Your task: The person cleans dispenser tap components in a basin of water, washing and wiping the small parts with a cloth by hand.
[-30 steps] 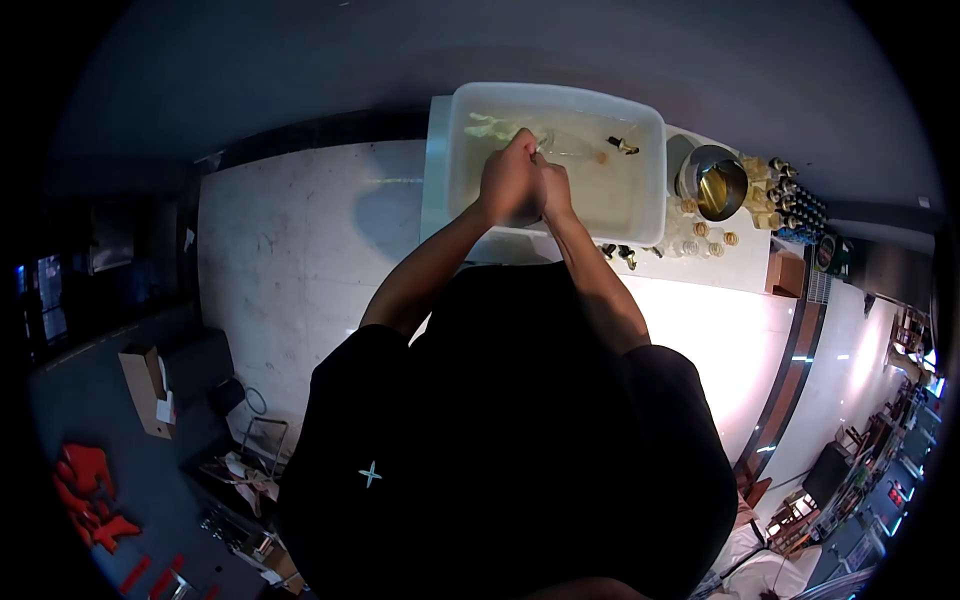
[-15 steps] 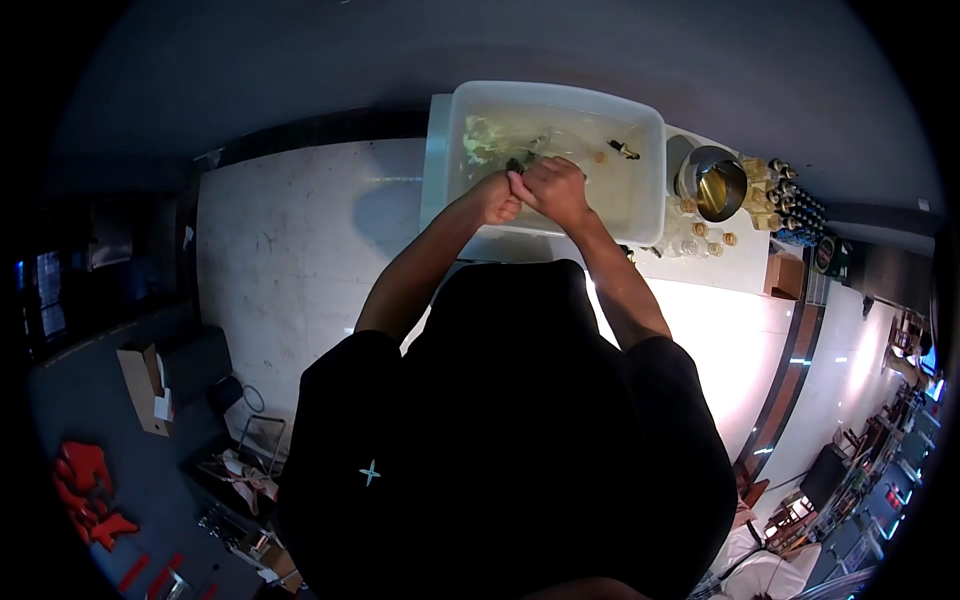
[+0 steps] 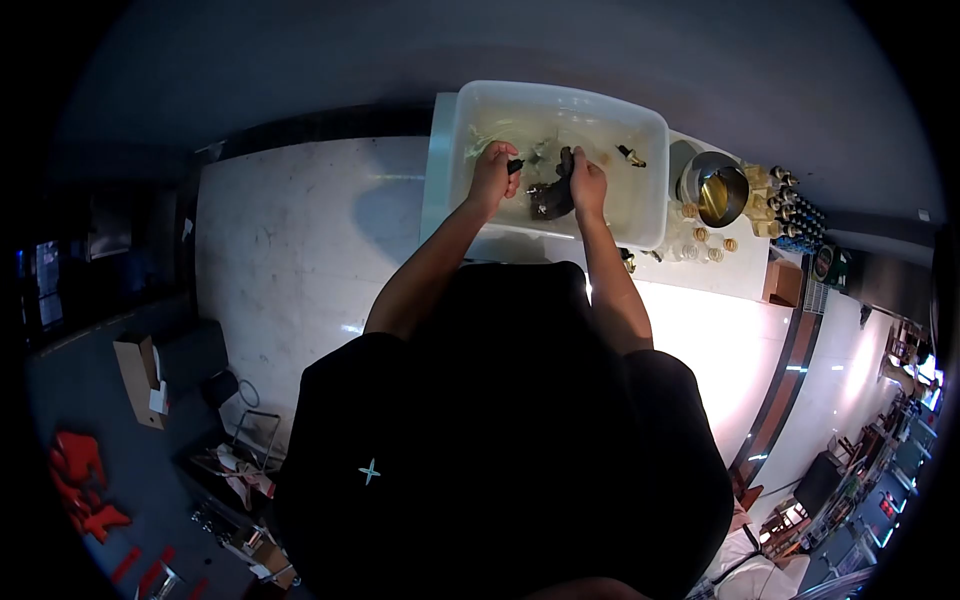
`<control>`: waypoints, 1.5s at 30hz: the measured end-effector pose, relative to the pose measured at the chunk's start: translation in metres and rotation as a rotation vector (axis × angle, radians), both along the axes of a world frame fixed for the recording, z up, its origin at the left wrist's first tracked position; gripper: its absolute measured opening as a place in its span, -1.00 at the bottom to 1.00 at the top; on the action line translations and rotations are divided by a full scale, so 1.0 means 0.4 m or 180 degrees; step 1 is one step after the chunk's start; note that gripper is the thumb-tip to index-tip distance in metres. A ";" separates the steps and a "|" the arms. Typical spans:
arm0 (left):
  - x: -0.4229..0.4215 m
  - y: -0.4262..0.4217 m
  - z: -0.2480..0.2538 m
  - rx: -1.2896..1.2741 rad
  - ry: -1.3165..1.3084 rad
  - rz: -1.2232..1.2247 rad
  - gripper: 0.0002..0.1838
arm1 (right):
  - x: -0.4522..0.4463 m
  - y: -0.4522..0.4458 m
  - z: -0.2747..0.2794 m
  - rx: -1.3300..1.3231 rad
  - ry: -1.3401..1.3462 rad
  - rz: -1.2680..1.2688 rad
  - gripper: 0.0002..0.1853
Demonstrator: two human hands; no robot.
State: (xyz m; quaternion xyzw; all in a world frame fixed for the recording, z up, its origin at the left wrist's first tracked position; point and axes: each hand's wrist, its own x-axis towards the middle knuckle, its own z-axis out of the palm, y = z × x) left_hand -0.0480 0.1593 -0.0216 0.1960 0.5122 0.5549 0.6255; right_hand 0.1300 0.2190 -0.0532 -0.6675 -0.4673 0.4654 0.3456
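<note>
A white plastic tub (image 3: pixel 662 200) of cloudy water lies in front of me. Above its left half, my left hand (image 3: pixel 490 180) is closed around a small black piece (image 3: pixel 515 166), too small to identify. My right hand (image 3: pixel 588 186) grips a dark, wet-looking cloth (image 3: pixel 550 199), which hangs toward the water between my hands. Whether the cloth's lower edge touches the water is hard to see. Another small black-and-gold piece (image 3: pixel 632 156) is at the tub's right side, apart from both hands.
Right of the tub stands a round metal bowl (image 3: pixel 742 190) with a yellowish inside. Several small clear containers with gold-coloured tops (image 3: pixel 701 236) are in front of it. Rows of dark-topped bottles (image 3: pixel 797 218) and a cardboard box (image 3: pixel 783 281) are farther right.
My hands were together over the tub and have moved apart, left and right. The dark cloth now shows in my right hand, and the small black piece stays with my left.
</note>
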 end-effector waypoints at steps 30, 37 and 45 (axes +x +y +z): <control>-0.043 -0.017 -0.130 -0.0695 0.4739 -0.3391 -0.69 | 0.014 -0.068 -0.030 -0.0318 -0.2635 0.2384 -0.51; -0.049 -0.045 -0.183 -0.0436 0.4462 -0.2205 -0.71 | 0.015 -0.064 -0.031 -0.0354 -0.2489 0.2593 -0.52; -0.128 -0.063 -0.444 0.2682 0.4719 -0.1312 -0.76 | 0.000 -0.060 -0.050 -0.0172 -0.2298 0.2758 -0.51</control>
